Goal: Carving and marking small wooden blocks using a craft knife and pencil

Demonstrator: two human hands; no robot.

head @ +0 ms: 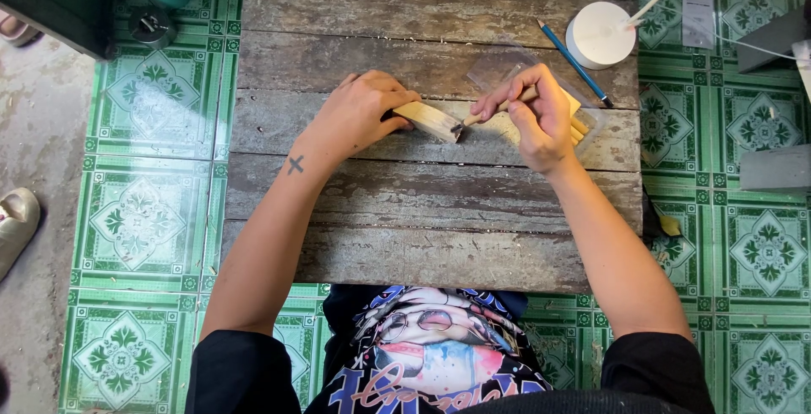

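Two hands work on a small wooden block at the middle of a wooden table.

The left hand (361,111) is closed on the pale wooden block (429,120) and presses it on the weathered table (422,220). The right hand (534,114) grips a thin tool with wooden handle (494,111); its tip touches the block's right end, between both hands.

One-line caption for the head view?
Left hand steadies a small wooden block on a plank table while right hand works it with a wooden-handled tool.
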